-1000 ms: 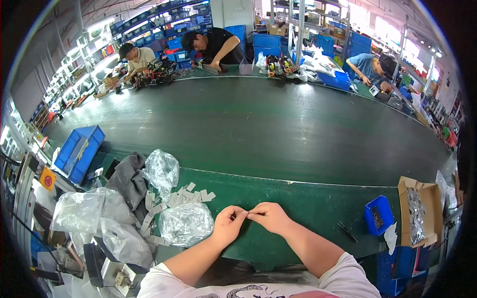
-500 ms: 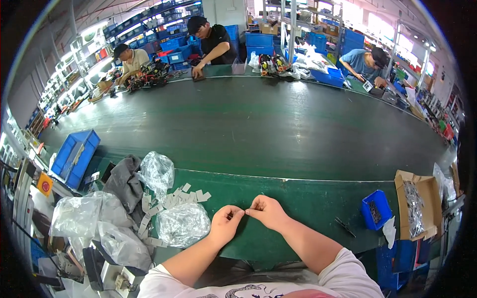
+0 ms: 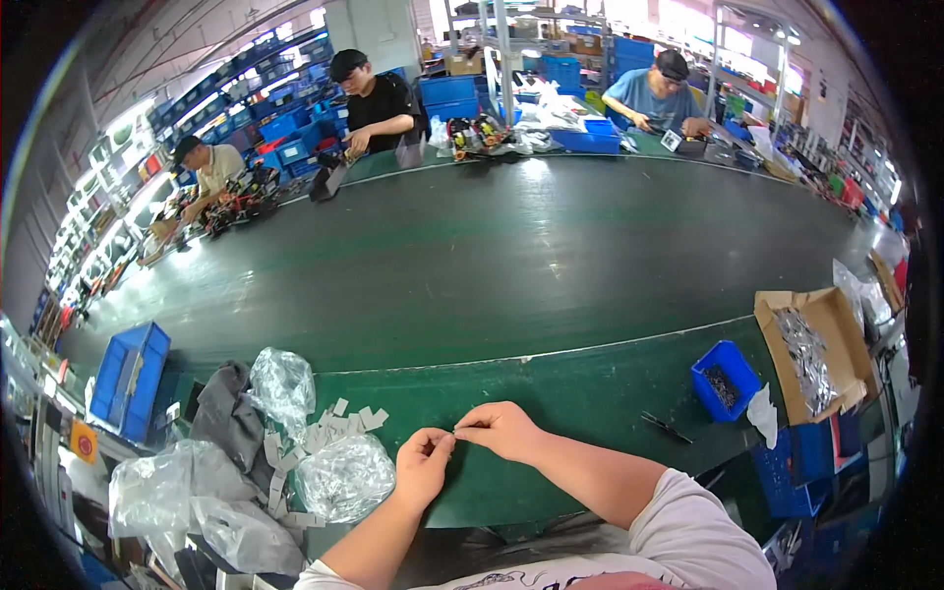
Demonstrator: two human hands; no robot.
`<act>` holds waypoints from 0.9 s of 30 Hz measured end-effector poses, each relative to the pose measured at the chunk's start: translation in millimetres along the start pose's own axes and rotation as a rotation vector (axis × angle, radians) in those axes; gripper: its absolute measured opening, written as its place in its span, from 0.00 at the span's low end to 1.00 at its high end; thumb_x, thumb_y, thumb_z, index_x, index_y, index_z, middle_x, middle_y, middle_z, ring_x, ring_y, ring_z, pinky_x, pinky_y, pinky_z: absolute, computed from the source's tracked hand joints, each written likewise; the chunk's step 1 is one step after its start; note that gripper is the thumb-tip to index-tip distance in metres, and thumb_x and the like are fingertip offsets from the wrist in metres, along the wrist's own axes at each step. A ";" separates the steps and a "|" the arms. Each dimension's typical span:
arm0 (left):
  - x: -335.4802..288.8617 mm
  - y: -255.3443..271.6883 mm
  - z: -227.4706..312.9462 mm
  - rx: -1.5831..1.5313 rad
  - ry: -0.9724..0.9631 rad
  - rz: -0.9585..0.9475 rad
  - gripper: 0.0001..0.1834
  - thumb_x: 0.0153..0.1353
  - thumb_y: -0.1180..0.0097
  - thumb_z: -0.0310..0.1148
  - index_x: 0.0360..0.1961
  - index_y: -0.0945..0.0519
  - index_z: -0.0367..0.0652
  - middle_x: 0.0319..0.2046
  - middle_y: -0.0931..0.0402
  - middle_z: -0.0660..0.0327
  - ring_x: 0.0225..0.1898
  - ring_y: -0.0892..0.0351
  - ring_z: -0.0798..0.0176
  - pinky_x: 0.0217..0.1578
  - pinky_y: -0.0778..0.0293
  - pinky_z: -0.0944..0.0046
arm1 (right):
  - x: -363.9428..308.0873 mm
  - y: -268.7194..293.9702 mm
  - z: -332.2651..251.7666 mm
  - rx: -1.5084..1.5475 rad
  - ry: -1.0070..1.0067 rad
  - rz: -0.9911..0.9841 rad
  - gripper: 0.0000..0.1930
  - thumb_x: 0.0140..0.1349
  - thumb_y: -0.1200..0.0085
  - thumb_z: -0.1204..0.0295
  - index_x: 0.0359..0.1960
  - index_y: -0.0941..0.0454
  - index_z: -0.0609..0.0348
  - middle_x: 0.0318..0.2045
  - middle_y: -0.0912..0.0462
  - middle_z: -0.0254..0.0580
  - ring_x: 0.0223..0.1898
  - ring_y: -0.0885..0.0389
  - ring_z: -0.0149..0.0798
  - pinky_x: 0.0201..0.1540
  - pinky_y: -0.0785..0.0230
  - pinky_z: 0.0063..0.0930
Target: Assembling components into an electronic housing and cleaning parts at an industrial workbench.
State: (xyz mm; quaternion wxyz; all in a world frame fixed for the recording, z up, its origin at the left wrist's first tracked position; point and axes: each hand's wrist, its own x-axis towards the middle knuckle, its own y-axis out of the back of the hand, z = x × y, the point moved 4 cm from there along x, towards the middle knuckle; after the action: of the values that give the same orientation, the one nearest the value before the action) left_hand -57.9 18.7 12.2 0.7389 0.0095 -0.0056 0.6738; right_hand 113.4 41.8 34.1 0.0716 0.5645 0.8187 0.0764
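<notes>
Over the green work surface (image 3: 570,393), my left hand (image 3: 425,464) and my right hand (image 3: 500,431) meet fingertip to fingertip. Both are closed in a pinch, and whatever they hold is too small and too covered by the fingers to name. Left of my left hand lie a clear plastic bag (image 3: 346,478) and a scatter of small light-grey flat pieces (image 3: 334,429). To the right of my right hand rests a dark slim tool, perhaps tweezers (image 3: 667,428). Beyond it stands a blue bin (image 3: 704,391) with small dark parts inside.
A cardboard box (image 3: 773,339) of silvery strips is at the right. Leftward are a blue crate (image 3: 110,388), a grey cloth (image 3: 224,413) and plastic bags (image 3: 162,492). A dark conveyor belt (image 3: 452,265) runs across, with several people working on its far side.
The view has turned right and tilted, shifting the scene leftward. My hands stay pinched together. Across the belt, the person in black now handles a dark box-like thing.
</notes>
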 end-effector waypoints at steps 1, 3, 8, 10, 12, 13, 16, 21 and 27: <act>-0.7 -0.2 3.0 -0.012 0.010 0.012 0.04 0.65 0.42 0.26 0.35 0.20 0.36 0.26 0.23 0.66 0.28 0.27 0.75 0.32 0.29 0.73 | -0.6 0.3 0.5 0.002 0.000 0.009 0.11 0.62 0.39 0.67 0.41 0.15 0.62 0.34 0.14 0.40 0.36 0.18 0.28 0.41 0.27 0.25; -1.3 -1.3 2.6 0.012 0.030 -0.001 0.04 0.65 0.42 0.26 0.35 0.20 0.36 0.27 0.23 0.66 0.29 0.27 0.74 0.32 0.29 0.73 | -1.5 -1.5 3.2 0.001 0.024 -0.003 0.11 0.63 0.40 0.69 0.43 0.16 0.62 0.35 0.14 0.40 0.36 0.18 0.28 0.42 0.27 0.25; -6.2 4.1 5.7 0.027 0.022 0.028 0.04 0.64 0.41 0.27 0.35 0.19 0.36 0.27 0.22 0.66 0.29 0.27 0.74 0.32 0.29 0.72 | -0.8 -9.5 3.5 0.011 -0.005 -0.067 0.10 0.64 0.41 0.71 0.43 0.16 0.63 0.35 0.14 0.40 0.36 0.19 0.27 0.42 0.27 0.25; -2.3 2.0 10.6 0.110 0.035 0.019 0.05 0.65 0.42 0.28 0.35 0.19 0.36 0.26 0.23 0.68 0.28 0.28 0.76 0.30 0.31 0.74 | 5.9 -10.3 19.4 0.116 -0.001 -0.059 0.09 0.64 0.41 0.72 0.42 0.16 0.63 0.34 0.14 0.39 0.36 0.19 0.27 0.41 0.27 0.24; -2.7 1.5 12.5 0.089 0.060 0.031 0.06 0.65 0.41 0.29 0.35 0.18 0.36 0.26 0.22 0.68 0.28 0.28 0.75 0.31 0.31 0.73 | 4.0 -10.4 15.9 0.112 -0.025 -0.057 0.08 0.64 0.40 0.72 0.41 0.16 0.63 0.33 0.14 0.38 0.35 0.19 0.26 0.39 0.27 0.23; -0.7 1.0 12.9 0.072 0.064 0.016 0.06 0.64 0.40 0.29 0.35 0.18 0.36 0.26 0.22 0.67 0.28 0.27 0.75 0.31 0.30 0.73 | 5.1 -8.9 16.0 0.117 -0.036 -0.037 0.08 0.62 0.39 0.73 0.40 0.16 0.63 0.33 0.14 0.39 0.34 0.19 0.27 0.39 0.26 0.23; 0.9 3.1 8.2 0.041 0.073 -0.001 0.07 0.65 0.40 0.30 0.36 0.18 0.37 0.27 0.21 0.67 0.28 0.27 0.75 0.30 0.30 0.73 | 3.9 -7.3 13.9 0.101 -0.032 -0.011 0.08 0.61 0.38 0.73 0.40 0.16 0.64 0.33 0.14 0.40 0.34 0.18 0.27 0.40 0.26 0.23; 0.3 5.1 0.3 -0.013 0.098 -0.054 0.07 0.65 0.41 0.30 0.37 0.18 0.37 0.28 0.22 0.67 0.29 0.27 0.75 0.32 0.31 0.73 | 4.6 -7.4 12.1 0.090 -0.008 -0.036 0.08 0.60 0.37 0.73 0.40 0.15 0.64 0.32 0.14 0.40 0.34 0.17 0.28 0.40 0.25 0.22; 1.4 4.6 -1.9 -0.033 0.095 -0.106 0.07 0.66 0.41 0.31 0.38 0.18 0.37 0.29 0.22 0.67 0.30 0.28 0.75 0.33 0.31 0.73 | 2.0 -8.8 22.5 0.158 -0.071 -0.056 0.06 0.60 0.37 0.74 0.37 0.17 0.63 0.31 0.15 0.38 0.33 0.19 0.26 0.38 0.27 0.22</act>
State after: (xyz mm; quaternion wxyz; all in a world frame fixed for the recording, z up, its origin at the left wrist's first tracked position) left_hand -62.4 20.6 10.4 0.7731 -0.0343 0.0189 0.6331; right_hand 109.2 41.6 10.2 0.0579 0.5475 0.8347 -0.0105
